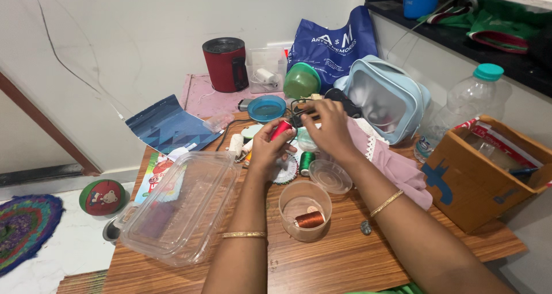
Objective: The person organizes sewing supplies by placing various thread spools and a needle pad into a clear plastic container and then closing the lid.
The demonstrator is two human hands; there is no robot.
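Observation:
My left hand [265, 150] holds a red thread spool [281, 129] above the wooden table [345, 254]. My right hand [329, 127] reaches just beyond it, fingers bent over small items near a black cable; what it grips is hidden. A green thread spool [306, 162] stands under the hands beside a round clear lid [330, 176]. Nearer to me a clear round cup [305, 210] holds a copper-coloured spool [310, 219]. Both wrists wear gold bangles.
An open clear plastic clamshell box [184, 208] lies at the left. A cardboard box [489, 173] and plastic bottle [468, 101] stand right. A light blue pouch [388, 98], blue bag [333, 44], red canister [225, 64], green bowl [302, 80], pink cloth [397, 167] crowd the back.

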